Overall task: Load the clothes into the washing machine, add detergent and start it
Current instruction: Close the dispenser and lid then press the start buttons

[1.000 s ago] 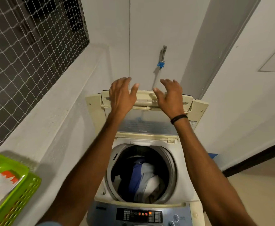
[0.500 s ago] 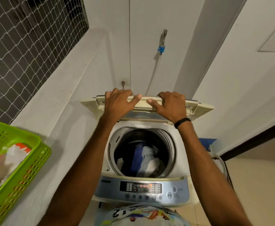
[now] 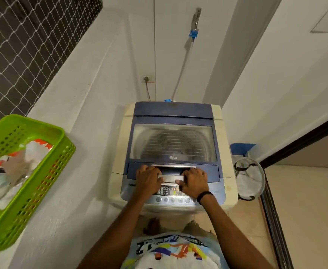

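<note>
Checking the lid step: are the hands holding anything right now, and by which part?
Both the left hand and right hand grip the washing machine lid by its front handle.

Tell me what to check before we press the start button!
1. Lid flat down over the tub: ok.
2. Plug in the wall socket: ok.
3. Hose joined to the tap: ok. Whether water is turned on: cannot tell.
4. Control panel lit: ok, small lights show between the hands.
5. Panel free to reach: not ok. The left hand and right hand grip the lid's front handle and cover part of the panel.
6. Detergent added: cannot tell. The lid's window is too cloudy to see inside.
</note>
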Available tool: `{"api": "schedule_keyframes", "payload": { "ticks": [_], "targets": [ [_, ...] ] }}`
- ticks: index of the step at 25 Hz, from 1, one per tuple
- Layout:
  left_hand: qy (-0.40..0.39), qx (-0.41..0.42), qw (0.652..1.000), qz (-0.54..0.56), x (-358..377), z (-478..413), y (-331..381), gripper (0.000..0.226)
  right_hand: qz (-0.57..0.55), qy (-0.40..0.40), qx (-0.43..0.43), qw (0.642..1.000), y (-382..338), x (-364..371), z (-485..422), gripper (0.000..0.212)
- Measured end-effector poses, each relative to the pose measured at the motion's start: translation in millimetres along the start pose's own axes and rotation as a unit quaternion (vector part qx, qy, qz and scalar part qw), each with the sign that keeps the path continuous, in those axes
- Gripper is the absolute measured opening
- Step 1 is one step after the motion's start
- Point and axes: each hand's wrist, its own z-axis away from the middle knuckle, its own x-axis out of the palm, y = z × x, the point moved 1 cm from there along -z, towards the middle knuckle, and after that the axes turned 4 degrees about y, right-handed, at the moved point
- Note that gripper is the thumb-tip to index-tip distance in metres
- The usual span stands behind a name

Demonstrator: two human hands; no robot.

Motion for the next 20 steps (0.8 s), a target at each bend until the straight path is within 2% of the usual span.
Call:
{"api": "schedule_keyframes", "payload": {
  "ticks": [3,6,8,11,14,16,20],
  "targets": [
    [0.033,-0.02,0.999,0.017,13,-8,-4,0.027,-0.055,0.017,0.021,0.998,8,12,1,0.027],
    [0.08,-0.021,0.996,0.035,17,-1,-5,0.021,-0.118,0.061,-0.002,0.991,12,27,18,0.054],
    [0.107,-0.022,0.993,0.045,25,9,-7,0.017,-0.171,0.107,0.015,0.979,15,35,37,0.062],
    [0.119,-0.019,0.992,0.048,46,35,-3,0.04,-0.189,0.137,0.057,0.971,27,35,68,0.052],
    [0.075,-0.032,0.995,0.055,67,62,10,0.055,-0.174,0.159,0.085,0.968,42,36,97,0.04],
    [0.061,-0.053,0.995,0.056,74,73,16,0.058,-0.163,0.121,0.081,0.976,41,39,112,0.047],
    [0.059,-0.089,0.993,0.045,83,101,21,0.071,-0.135,-0.039,0.061,0.988,35,54,143,0.087]
  ]
}}
